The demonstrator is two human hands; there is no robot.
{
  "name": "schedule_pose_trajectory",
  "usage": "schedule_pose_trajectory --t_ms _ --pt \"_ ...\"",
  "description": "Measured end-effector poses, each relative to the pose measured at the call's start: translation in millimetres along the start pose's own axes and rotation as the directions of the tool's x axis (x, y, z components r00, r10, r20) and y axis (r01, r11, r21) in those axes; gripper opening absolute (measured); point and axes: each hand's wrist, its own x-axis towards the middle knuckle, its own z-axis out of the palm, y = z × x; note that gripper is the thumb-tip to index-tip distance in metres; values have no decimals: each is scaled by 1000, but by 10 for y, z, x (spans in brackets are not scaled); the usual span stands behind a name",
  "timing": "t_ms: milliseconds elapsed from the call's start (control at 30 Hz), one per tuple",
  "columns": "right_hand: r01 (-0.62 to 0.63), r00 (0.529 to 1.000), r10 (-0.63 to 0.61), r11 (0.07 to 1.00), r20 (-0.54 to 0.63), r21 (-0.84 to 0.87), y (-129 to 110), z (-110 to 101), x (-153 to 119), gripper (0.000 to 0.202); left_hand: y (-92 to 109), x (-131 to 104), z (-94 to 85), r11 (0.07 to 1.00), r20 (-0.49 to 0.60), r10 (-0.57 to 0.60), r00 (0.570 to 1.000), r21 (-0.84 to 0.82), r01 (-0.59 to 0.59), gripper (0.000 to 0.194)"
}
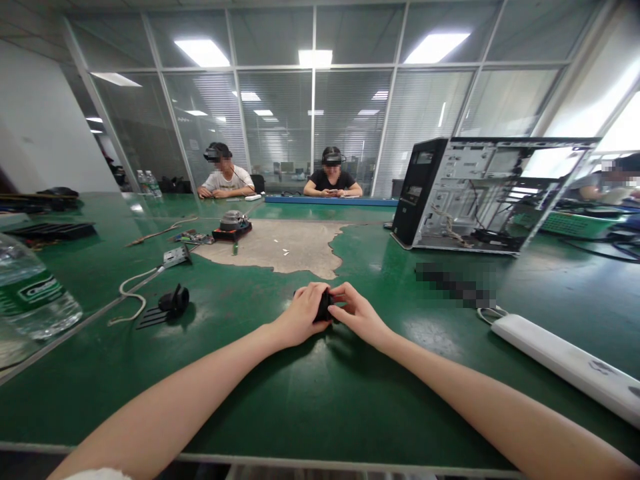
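Just above the green table (280, 407), a small black part (325, 305) sits between my two hands near the middle of the view. My left hand (305, 312) is wrapped over its left side, fingers closed on it. From the right, my right hand (356, 312) pinches the same part with thumb and fingertips. Much of the part is hidden by the fingers, so its full shape does not show. Another black part with several thin prongs (174, 301) lies on the table to the left of my hands.
An open computer case (465, 193) stands at the back right. A white power strip (565, 363) lies at the right, a water bottle (35, 293) at the left. Behind are a metal-topped device (233, 225), a small metal box with a cable (176, 256) and two seated people.
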Motion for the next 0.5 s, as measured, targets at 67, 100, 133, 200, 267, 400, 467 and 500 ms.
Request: schedule_pose_trajectory --t_ms 67,100,133,200,267,400,467,500 --pt "12 1000 -12 1000 -26 -7 -4 15 -12 17 3 0 0 1000 1 3 1000 1 -3 55" --pt "8 1000 -8 1000 -29 -6 -1 27 -19 17 5 0 -1 1000 2 3 1000 1 -3 54" --pt "0 1000 0 1000 -21 -2 5 39 -23 19 7 1 -2 1000 4 2 1000 0 -2 53" --pt "-20 1000 20 1000 11 3 17 37 -8 26 9 4 -3 1000 7 -1 1000 -3 1 52" --pt "-35 999 37 998 34 -51 27 -50 54 32 10 6 -5 1000 6 -2 1000 -3 2 53" --pt "-198 973 98 822 -210 -534 107 -623 248 28 8 3 -11 1000 -1 -6 1000 -10 6 56" --pt "-306 929 99 746 -357 -591 215 -1047 273 35 7 0 -15 1000 1 -8 1000 -15 8 56" --pt "-351 903 85 711 -422 -609 288 -1257 253 42 7 -1 -17 1000 2 -10 1000 -16 10 56"
